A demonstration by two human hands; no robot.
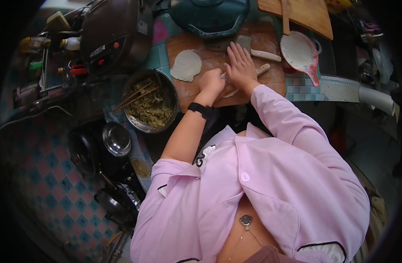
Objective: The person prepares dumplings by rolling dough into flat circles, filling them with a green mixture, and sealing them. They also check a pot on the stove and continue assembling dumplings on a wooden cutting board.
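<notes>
On a floured wooden board, my right hand lies flat with fingers stretched over a rolling pin, whose right end sticks out past it. Close beside it, my left hand is closed; what its fingers grip is hidden. A pale edge of dough shows below and between the hands, mostly covered by them. A flat round dough wrapper rests at the board's left. Behind my right hand lies a cleaver with a white handle.
Left of the board stands a metal bowl of greenish filling with chopsticks across it. A rice cooker and a dark green appliance stand behind. At right are a red-rimmed flour bowl and another wooden board.
</notes>
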